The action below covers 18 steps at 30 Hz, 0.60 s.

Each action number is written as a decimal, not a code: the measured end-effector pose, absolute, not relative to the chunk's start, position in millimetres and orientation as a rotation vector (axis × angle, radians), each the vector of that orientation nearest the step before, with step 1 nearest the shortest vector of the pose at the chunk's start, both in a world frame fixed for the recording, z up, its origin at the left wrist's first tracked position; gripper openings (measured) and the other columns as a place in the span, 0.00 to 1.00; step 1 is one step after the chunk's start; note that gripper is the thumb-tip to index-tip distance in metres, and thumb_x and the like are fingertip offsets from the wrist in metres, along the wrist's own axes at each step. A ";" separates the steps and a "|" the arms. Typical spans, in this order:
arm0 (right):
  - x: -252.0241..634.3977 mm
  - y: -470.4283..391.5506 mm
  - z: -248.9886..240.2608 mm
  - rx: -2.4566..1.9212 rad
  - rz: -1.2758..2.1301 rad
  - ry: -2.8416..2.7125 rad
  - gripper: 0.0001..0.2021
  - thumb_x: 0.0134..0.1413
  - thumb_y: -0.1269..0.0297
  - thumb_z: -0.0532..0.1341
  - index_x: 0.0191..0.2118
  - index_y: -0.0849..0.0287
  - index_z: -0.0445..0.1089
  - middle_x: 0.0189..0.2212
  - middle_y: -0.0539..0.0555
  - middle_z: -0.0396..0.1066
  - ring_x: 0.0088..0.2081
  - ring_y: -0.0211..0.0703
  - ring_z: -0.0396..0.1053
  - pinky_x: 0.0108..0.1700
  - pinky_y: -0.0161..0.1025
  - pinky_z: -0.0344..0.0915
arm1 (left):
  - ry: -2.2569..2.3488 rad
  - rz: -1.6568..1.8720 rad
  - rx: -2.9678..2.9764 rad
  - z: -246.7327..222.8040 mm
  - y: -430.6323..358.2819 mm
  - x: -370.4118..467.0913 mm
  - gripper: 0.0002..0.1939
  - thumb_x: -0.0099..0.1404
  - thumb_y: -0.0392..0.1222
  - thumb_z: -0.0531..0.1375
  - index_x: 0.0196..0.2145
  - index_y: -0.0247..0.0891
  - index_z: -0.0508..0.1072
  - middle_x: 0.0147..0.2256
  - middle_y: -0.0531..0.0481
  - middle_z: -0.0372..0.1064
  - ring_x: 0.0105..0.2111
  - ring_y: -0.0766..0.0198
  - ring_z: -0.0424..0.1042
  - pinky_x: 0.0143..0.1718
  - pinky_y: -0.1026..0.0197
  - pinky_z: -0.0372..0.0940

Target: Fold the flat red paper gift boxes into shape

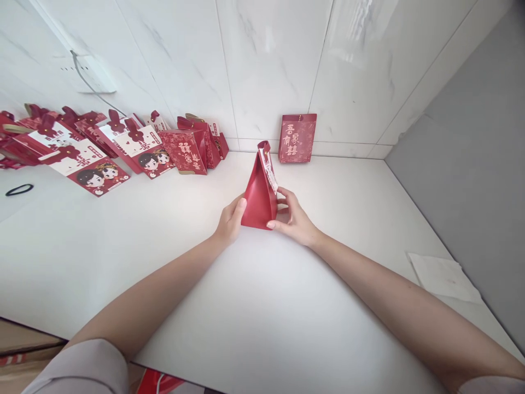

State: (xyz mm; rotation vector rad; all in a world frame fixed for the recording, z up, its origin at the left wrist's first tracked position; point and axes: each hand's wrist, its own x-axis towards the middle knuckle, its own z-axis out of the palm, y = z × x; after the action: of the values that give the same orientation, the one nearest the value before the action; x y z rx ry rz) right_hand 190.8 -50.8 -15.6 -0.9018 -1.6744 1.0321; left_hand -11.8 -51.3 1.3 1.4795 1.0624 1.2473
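Observation:
A red gift bag with a narrow top and a wide base stands side-on at the middle of the white table, a ribbon and white label at its upper right. My left hand holds its left side, thumb on the near edge. On its right side, my right hand grips it between thumb and fingers; some fingertips are hidden behind it. Behind, another red bag with gold lettering stands against the tiled wall.
Several red and white bags stand in a row at the back left. A black loop lies at far left, a white tissue at right. A cable hangs from a wall socket. A grey surface borders the right side.

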 end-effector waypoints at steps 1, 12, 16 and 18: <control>191.1 -49.4 -16.6 -0.948 0.973 -1.622 0.40 0.46 0.43 0.68 0.61 0.49 0.51 0.62 0.60 0.54 0.53 0.51 0.64 0.48 0.48 0.68 | 1.093 1.272 1.493 0.1 -48.6 -13.8 0.28 0.67 0.64 0.51 0.45 0.37 0.75 0.45 0.43 0.75 0.49 0.48 0.71 0.51 0.49 0.67; 194.5 -48.3 -12.6 -1.022 0.770 -1.580 0.15 0.56 0.48 0.62 0.32 0.53 0.63 0.49 0.56 0.65 0.57 0.50 0.63 0.57 0.50 0.63 | 0.959 1.270 1.337 1.6 -37.1 -13.1 0.30 0.68 0.63 0.50 0.61 0.47 0.63 0.62 0.48 0.62 0.61 0.51 0.62 0.60 0.49 0.61; 195.0 -50.7 -11.3 -1.073 0.773 -1.514 0.14 0.59 0.47 0.60 0.34 0.53 0.64 0.61 0.56 0.56 0.67 0.51 0.49 0.65 0.55 0.53 | 1.010 1.207 1.396 3.2 -40.4 -12.1 0.30 0.67 0.57 0.56 0.63 0.47 0.59 0.63 0.48 0.60 0.62 0.52 0.60 0.63 0.50 0.58; 195.3 -48.9 -13.0 -1.103 0.812 -1.455 0.16 0.57 0.45 0.61 0.35 0.53 0.64 0.63 0.56 0.54 0.68 0.52 0.48 0.64 0.55 0.55 | 1.009 1.186 1.416 2.2 -39.7 -13.3 0.29 0.68 0.57 0.56 0.63 0.46 0.59 0.63 0.47 0.59 0.62 0.52 0.61 0.63 0.50 0.59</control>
State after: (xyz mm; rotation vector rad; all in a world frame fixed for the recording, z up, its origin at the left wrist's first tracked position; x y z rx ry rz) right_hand 195.3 -48.9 -13.0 -1.1030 -1.4549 0.8124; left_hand -13.3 -39.7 2.2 1.4160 1.0086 1.1857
